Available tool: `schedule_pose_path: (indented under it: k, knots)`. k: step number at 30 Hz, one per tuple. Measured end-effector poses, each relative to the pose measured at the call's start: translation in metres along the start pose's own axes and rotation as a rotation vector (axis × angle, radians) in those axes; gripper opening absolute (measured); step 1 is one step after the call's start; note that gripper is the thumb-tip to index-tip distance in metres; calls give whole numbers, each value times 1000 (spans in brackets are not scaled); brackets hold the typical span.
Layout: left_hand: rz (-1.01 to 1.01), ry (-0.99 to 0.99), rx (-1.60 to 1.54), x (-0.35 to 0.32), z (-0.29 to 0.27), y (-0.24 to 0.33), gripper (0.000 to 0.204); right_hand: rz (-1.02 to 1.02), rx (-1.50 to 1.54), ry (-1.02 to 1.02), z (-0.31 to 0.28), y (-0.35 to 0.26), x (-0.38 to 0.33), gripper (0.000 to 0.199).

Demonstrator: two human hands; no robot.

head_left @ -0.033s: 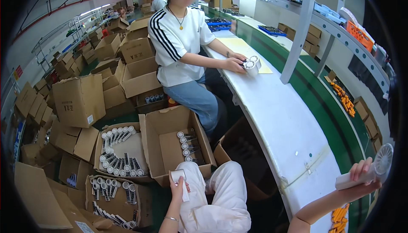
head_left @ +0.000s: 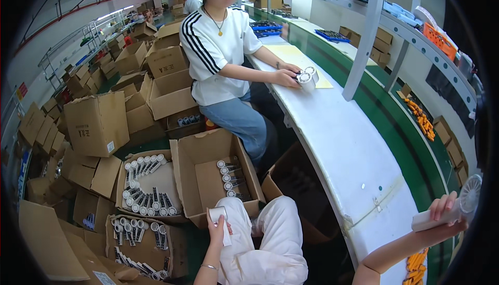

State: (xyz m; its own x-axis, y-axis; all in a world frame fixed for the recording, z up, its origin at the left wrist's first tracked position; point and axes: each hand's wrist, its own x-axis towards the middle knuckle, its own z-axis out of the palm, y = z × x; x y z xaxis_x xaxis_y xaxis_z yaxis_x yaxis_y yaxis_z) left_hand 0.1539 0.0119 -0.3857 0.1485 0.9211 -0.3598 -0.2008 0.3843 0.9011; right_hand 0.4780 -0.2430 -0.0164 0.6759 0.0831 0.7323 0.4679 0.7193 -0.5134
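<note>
Holding, left hand (head_left: 215,228): a white piece (head_left: 218,214) is grasped at the left knee (head_left: 235,209).
Holding, right hand (head_left: 443,207): a white fan (head_left: 469,197) is grasped near its head, at right.
Change: no clear shift since the earlier view is noted; handling is judged steady.
Room: between the hands, the tabletop's (head_left: 358,144) left edge intervenes; on the far side, the left hand is bounded by an open carton (head_left: 204,173).

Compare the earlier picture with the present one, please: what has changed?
Nothing visibly changed beyond a very slight shift of view; nothing was taken hold of or let go. The right hand still holds the white fan, the left hand a white piece, and the co-worker's hands round white parts.
</note>
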Motion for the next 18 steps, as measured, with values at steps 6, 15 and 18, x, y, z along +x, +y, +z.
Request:
schedule_pose_path:
  k: [6,15,18]
  knots:
    - [22,17,3,4,6,-2,66,6,146,5,-12,-10,8,34]
    - [34,62,42,7,9,-4,66,-96,243,-46,-48,-16,21,32]
    - [2,74,-7,8,6,-2,66,-129,213,-25,-49,-16,20,32]
